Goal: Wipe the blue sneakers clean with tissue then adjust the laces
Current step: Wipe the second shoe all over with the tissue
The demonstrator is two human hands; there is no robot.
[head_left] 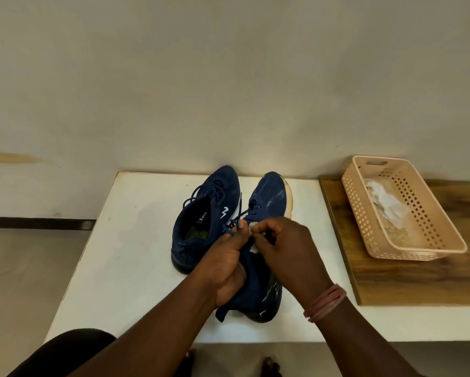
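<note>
Two blue sneakers [223, 227] side by side, middle of frame, on white table [119, 254]. Left hand [225, 265] wrapped round right shoe's ankle, likely to keep it from sliding. Right hand [282, 246] pinching tissue [253, 240] and lace [235, 221], probably tugging. Basket [429, 240] of used tissue at right.

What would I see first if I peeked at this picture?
First, two hands, the left hand and right hand, pinching the laces of the nearer blue sneaker in the middle of the white table. The other blue sneaker sits beside it. At right, a peach basket holds crumpled tissue.
</note>
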